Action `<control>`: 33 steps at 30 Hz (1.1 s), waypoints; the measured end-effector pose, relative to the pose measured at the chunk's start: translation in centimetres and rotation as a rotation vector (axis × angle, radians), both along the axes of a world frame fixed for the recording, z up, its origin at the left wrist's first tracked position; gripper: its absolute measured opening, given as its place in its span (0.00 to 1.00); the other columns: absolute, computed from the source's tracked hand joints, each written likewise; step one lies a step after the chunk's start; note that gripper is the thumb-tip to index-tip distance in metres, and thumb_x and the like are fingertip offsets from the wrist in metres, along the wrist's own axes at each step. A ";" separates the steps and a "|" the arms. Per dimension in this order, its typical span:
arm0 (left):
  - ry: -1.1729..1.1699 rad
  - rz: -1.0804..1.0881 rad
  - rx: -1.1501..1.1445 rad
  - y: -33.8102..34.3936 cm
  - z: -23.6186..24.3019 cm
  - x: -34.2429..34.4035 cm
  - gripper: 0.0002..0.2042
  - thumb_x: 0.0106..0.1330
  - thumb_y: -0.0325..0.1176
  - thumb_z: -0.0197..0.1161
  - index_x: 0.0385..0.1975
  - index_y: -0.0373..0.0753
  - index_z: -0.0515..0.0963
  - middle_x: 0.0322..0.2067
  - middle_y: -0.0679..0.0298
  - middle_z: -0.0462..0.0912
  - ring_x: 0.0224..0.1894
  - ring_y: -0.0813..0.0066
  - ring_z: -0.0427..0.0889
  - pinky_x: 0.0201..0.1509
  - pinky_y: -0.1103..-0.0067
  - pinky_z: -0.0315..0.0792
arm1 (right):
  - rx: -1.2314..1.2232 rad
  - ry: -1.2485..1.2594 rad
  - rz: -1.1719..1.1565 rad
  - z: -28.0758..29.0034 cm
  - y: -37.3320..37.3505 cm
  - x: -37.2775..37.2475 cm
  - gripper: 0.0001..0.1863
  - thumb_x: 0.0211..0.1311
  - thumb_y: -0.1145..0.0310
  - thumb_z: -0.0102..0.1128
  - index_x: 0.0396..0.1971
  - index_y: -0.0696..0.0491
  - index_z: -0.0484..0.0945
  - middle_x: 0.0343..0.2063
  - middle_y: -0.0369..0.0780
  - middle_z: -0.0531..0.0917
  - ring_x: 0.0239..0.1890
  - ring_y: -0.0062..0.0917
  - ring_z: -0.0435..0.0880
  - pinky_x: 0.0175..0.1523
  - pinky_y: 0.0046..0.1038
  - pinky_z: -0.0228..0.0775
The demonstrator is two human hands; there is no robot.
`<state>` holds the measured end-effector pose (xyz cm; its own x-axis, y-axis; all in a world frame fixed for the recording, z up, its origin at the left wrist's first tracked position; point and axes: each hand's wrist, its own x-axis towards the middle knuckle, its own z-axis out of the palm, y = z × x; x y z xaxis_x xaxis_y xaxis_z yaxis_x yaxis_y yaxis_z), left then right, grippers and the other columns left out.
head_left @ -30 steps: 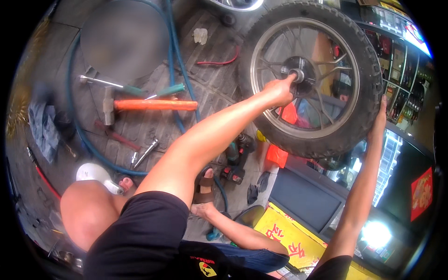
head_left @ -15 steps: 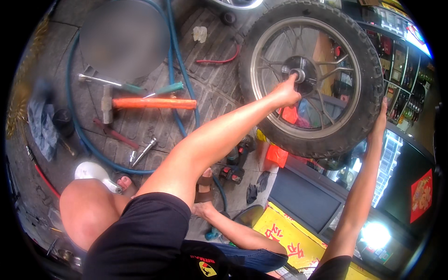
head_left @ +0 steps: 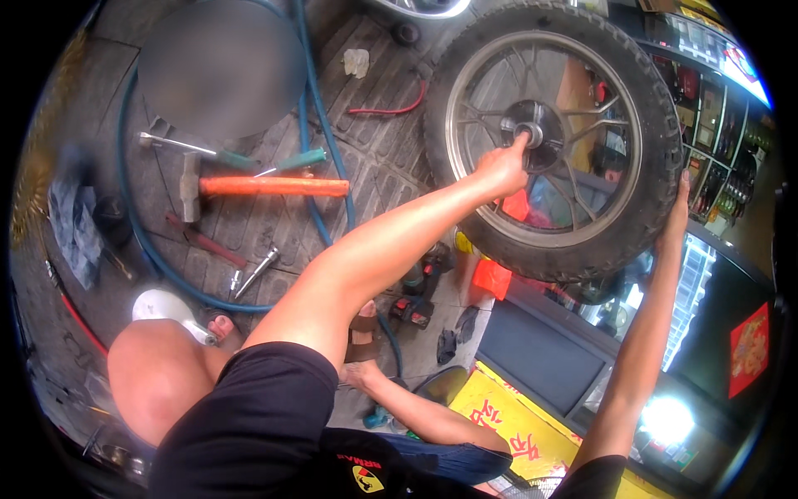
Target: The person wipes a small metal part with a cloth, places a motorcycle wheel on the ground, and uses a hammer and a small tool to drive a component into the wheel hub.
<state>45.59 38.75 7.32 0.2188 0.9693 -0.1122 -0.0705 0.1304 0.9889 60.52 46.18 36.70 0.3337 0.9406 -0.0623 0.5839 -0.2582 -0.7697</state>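
Note:
A motorcycle wheel point(head_left: 665, 200) with a knobby black tyre and a pale spoked rim stands tilted at the upper right. My left hand point(head_left: 502, 171) reaches to its middle. The index finger stretches into the round opening of the hub point(head_left: 536, 133), and the other fingers are curled with nothing visible in them. Against the tyre's right side rests my right hand point(head_left: 675, 218), holding the wheel, its fingers partly hidden by the tread.
On the floor at left lie a hammer point(head_left: 274, 185) with an orange handle, a ratchet point(head_left: 179, 145), a socket tool point(head_left: 258, 273) and a blue hose point(head_left: 312, 108). A cordless power tool point(head_left: 413, 311) lies near my foot. Below the wheel are a dark panel point(head_left: 540, 349) and a yellow box point(head_left: 499, 416).
My left hand has shifted and turned slightly at the hub, its index finger still in the opening. The wheel and my right hand stay nearly in place.

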 end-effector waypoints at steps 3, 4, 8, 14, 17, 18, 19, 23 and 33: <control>0.008 -0.023 0.016 0.2 -0.1 -0.3 0.38 0.53 0.28 0.53 0.69 0.40 0.52 0.41 0.40 0.81 0.46 0.43 0.80 0.52 0.59 0.72 | -0.031 0.030 0.004 -0.1 -0.1 -0.7 0.35 0.66 0.41 0.50 0.62 0.54 0.68 0.58 0.39 0.75 0.57 0.31 0.75 0.63 0.31 0.64; 0.026 -0.047 0.020 0.3 -0.1 -0.4 0.38 0.53 0.29 0.54 0.70 0.39 0.52 0.40 0.40 0.81 0.45 0.43 0.80 0.52 0.59 0.72 | -0.023 0.026 -0.002 0.0 0.0 -0.5 0.35 0.66 0.41 0.50 0.62 0.54 0.68 0.58 0.39 0.76 0.57 0.31 0.75 0.63 0.31 0.64; 0.089 -0.081 0.061 0.7 -0.1 -0.4 0.39 0.54 0.31 0.55 0.70 0.36 0.50 0.40 0.39 0.81 0.46 0.43 0.80 0.53 0.61 0.71 | -0.015 0.022 -0.020 0.0 0.2 -0.3 0.35 0.67 0.41 0.49 0.62 0.53 0.68 0.58 0.39 0.75 0.58 0.31 0.75 0.63 0.32 0.64; 0.136 -0.089 0.074 1.4 -0.1 -0.6 0.39 0.55 0.32 0.56 0.70 0.35 0.49 0.42 0.40 0.80 0.47 0.45 0.80 0.53 0.61 0.72 | 0.023 -0.037 -0.017 -0.2 0.3 -1.0 0.35 0.66 0.42 0.51 0.62 0.55 0.68 0.58 0.40 0.75 0.57 0.30 0.76 0.61 0.31 0.66; 0.214 -0.071 0.133 1.5 -0.2 -0.7 0.39 0.56 0.33 0.56 0.70 0.37 0.51 0.41 0.42 0.82 0.44 0.46 0.81 0.51 0.61 0.73 | 0.030 -0.045 -0.002 -0.2 0.5 -1.2 0.35 0.67 0.42 0.51 0.63 0.56 0.67 0.58 0.41 0.75 0.56 0.30 0.77 0.60 0.30 0.68; 0.243 -0.069 0.154 1.6 -0.2 -0.7 0.38 0.56 0.33 0.56 0.70 0.37 0.52 0.40 0.42 0.82 0.43 0.46 0.82 0.50 0.60 0.73 | 0.026 -0.041 0.000 -0.1 0.6 -1.0 0.35 0.67 0.43 0.50 0.63 0.55 0.67 0.58 0.40 0.76 0.56 0.30 0.77 0.60 0.30 0.68; 0.261 -0.077 0.172 1.6 -0.2 -0.8 0.38 0.56 0.33 0.56 0.70 0.38 0.52 0.39 0.43 0.83 0.42 0.47 0.82 0.49 0.60 0.74 | 0.019 -0.034 -0.008 0.0 0.7 -0.7 0.35 0.67 0.43 0.50 0.63 0.55 0.67 0.58 0.40 0.76 0.56 0.30 0.77 0.60 0.30 0.68; 0.320 -0.097 0.226 1.8 -0.9 -1.3 0.37 0.57 0.34 0.57 0.70 0.39 0.54 0.36 0.45 0.83 0.39 0.47 0.83 0.47 0.60 0.75 | 0.009 -0.030 -0.037 -0.3 0.6 -0.5 0.34 0.68 0.43 0.50 0.63 0.55 0.68 0.57 0.40 0.76 0.56 0.30 0.77 0.60 0.31 0.68; 0.101 -0.058 0.046 2.1 -0.4 -0.3 0.37 0.53 0.32 0.56 0.68 0.45 0.57 0.41 0.40 0.81 0.45 0.44 0.81 0.51 0.59 0.73 | 0.063 -0.074 -0.012 -0.3 0.3 -0.2 0.35 0.67 0.43 0.50 0.63 0.56 0.67 0.58 0.41 0.75 0.57 0.31 0.76 0.62 0.31 0.66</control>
<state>45.28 40.84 6.95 0.2639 0.9601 -0.0925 0.0364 0.0859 0.9956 60.27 46.50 36.38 0.3469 0.9377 0.0217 0.6367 -0.2184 -0.7396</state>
